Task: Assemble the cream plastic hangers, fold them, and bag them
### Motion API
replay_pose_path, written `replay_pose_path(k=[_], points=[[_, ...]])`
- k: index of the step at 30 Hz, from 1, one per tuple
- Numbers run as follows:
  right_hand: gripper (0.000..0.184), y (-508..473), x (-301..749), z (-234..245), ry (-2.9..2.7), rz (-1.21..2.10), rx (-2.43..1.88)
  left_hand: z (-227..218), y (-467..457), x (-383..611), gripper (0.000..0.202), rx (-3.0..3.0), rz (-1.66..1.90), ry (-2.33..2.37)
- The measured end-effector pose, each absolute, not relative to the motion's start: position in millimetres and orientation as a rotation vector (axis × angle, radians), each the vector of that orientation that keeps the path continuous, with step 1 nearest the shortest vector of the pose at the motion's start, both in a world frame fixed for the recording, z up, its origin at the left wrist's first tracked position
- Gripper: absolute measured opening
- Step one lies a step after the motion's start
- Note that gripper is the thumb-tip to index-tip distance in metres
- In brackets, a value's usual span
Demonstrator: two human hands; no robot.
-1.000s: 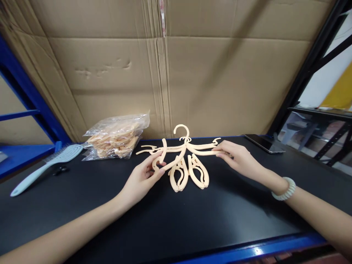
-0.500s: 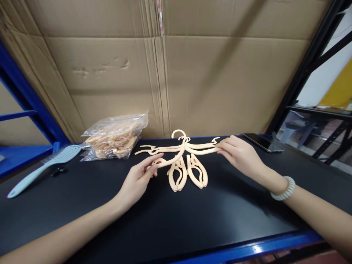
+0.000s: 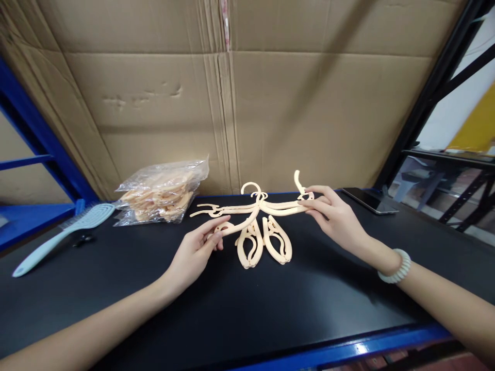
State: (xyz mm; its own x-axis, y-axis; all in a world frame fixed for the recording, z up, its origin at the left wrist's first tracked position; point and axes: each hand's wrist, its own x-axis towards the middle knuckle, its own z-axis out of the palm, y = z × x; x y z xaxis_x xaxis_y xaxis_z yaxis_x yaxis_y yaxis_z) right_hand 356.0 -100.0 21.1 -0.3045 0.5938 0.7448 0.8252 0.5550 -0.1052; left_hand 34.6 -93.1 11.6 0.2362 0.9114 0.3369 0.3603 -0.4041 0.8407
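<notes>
A peach plastic folding hanger [image 3: 258, 212] with several arms lies spread on the black tabletop [image 3: 247, 304]. My left hand [image 3: 195, 250] pinches the end of its lower left arm, fingers closed on it. My right hand [image 3: 332, 214] grips the tip of a right arm, where a small curved hook sticks up. Two looped arms point toward me between the hands.
A clear bag of peach hangers [image 3: 162, 193] sits at the back left. A light blue hairbrush [image 3: 58, 237] lies at far left beside a blue shelf frame [image 3: 34, 134]. A dark phone [image 3: 369, 200] lies at back right. Cardboard [image 3: 232, 93] forms the back wall.
The left arm of the hanger was folded flat by my left hand. A hooked tip has swung up at my right hand's end.
</notes>
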Motion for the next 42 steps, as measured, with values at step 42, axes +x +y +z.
replay_pose_path(k=[42], points=[[0.028,-144.7,301.8,33.7,-1.958,1.330,-0.657,23.8,-129.6,60.8,0.030,1.566,1.156,0.902]])
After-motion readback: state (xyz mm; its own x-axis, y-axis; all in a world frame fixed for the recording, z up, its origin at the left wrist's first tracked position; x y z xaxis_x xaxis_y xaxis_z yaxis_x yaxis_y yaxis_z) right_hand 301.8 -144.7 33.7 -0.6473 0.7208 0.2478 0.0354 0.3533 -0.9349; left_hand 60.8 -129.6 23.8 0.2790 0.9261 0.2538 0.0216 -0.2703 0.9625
